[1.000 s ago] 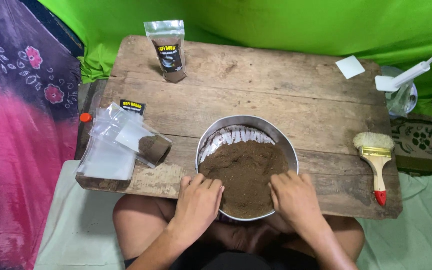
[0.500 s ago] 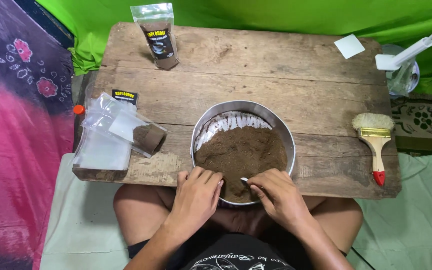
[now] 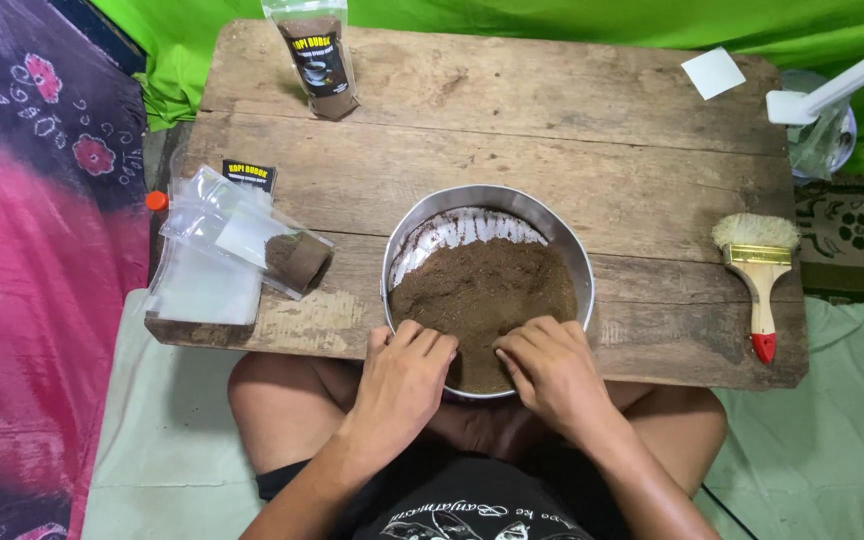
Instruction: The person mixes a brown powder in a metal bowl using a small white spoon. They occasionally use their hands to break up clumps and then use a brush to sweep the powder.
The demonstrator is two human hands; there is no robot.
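Table (image 3: 552, 110): weathered wooden planks, worn at the near edge, set low over a pale green mat (image 3: 832, 430).
Standing pouch (image 3: 317, 55): clear packet with a dark label, filled with brown powder, upright at the far edge.
Plastic bags (image 3: 207, 265): a loose stack of clear packets at the left end, one lying on its side with a little brown powder (image 3: 297, 258) in its bottom.
Paintbrush (image 3: 758, 262): pale bristles, brass ferrule, wooden handle with a red tip, flat at the right end.
White card (image 3: 714, 72): small square near the far right corner.
Backdrop: bright green cloth (image 3: 552, 15) behind; pink and purple flowered fabric (image 3: 32, 260) at left.
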